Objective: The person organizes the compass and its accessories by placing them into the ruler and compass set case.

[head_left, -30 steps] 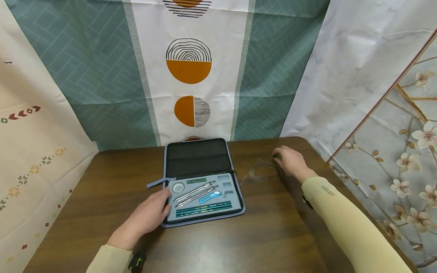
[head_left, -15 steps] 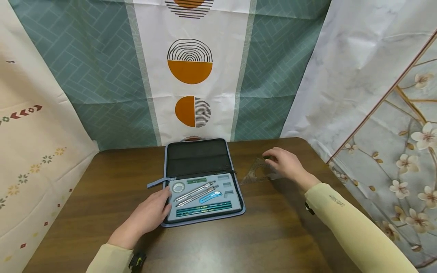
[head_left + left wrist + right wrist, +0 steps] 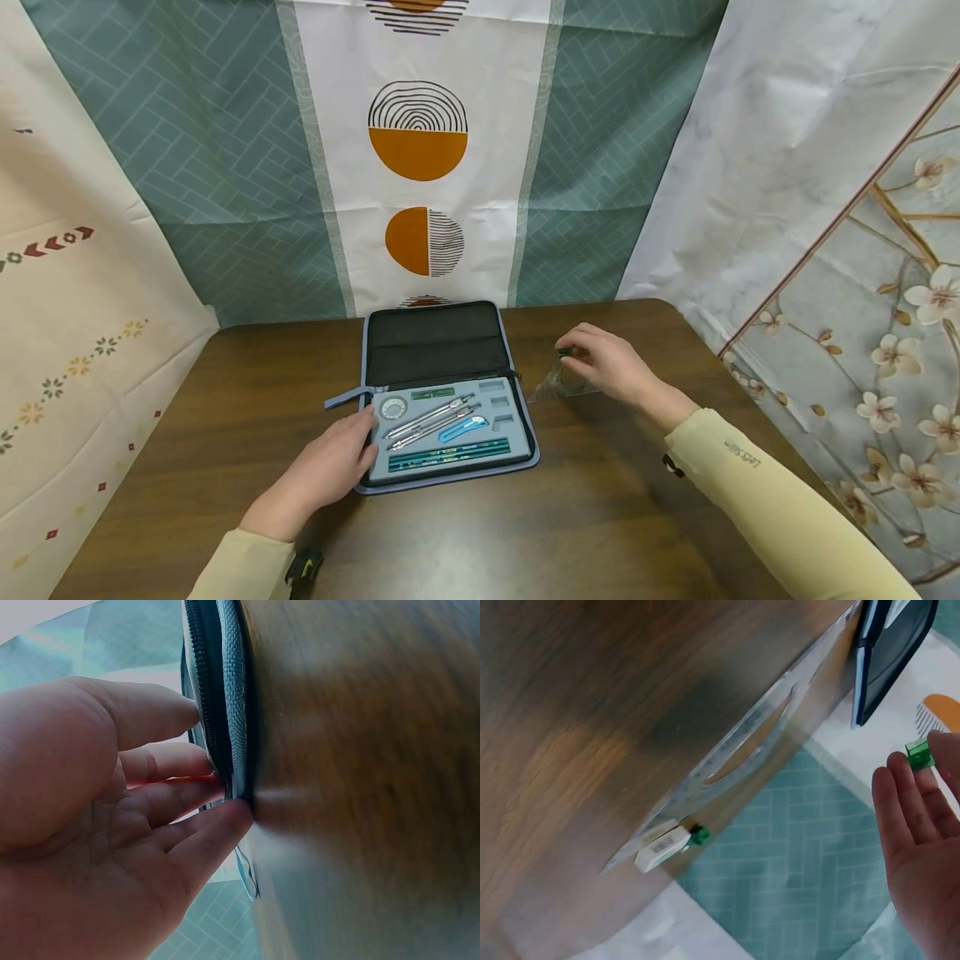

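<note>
A zippered drawing-set case (image 3: 435, 346) lies unfolded on the table. Its grey tray (image 3: 416, 412) carries two silver compasses (image 3: 427, 423), a blue utility knife (image 3: 462, 429), dark green pencils (image 3: 448, 456), a white ring-like disc (image 3: 393, 407) and a small green lead box (image 3: 432, 393). My left hand (image 3: 337, 458) rests its fairly straight fingers on the case's left edge, beside the zipper (image 3: 199, 667). Right of the case, my right hand (image 3: 603, 362) pinches a small green pencil sharpener (image 3: 919, 754) between thumb and fingertips, above the table.
Under and beyond my right hand lies a clear set square (image 3: 742, 742) on the table (image 3: 465, 533). A white eraser (image 3: 662, 849) and another small green piece (image 3: 698, 835) sit by its end. Cloth hangings (image 3: 600, 167) enclose the table's back and sides.
My right hand has moved left toward the case with the green pencil sharpener, passing over the set square. The left hand has stayed at the case's edge.
</note>
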